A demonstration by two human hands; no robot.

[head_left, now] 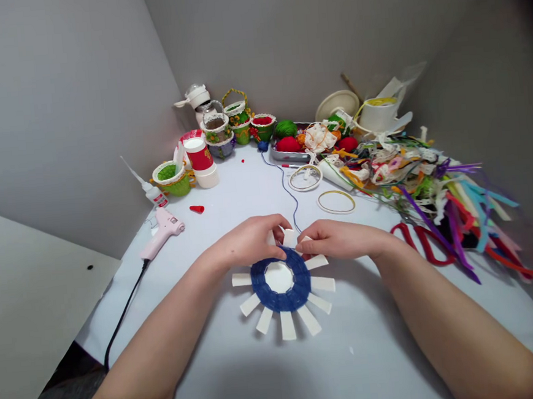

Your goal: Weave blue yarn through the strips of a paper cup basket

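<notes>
A white paper cup cut into flat radiating strips (283,321) lies on the table in front of me, with a ring of dark blue yarn weaving (278,298) around its round base. My left hand (251,240) pinches one of the far strips, fingers closed on it. My right hand (332,238) pinches at the same spot from the right, fingers pressed together where the blue yarn strand (288,191) reaches the weaving. That strand trails away across the table toward the back.
A pink glue gun (162,230) with a black cord lies at the left. Decorated cups (217,132), a glue bottle (154,194), a tray of yarn balls (287,144) and two rings (335,201) stand behind. Red scissors (420,243) and a heap of coloured ribbons (431,180) fill the right side.
</notes>
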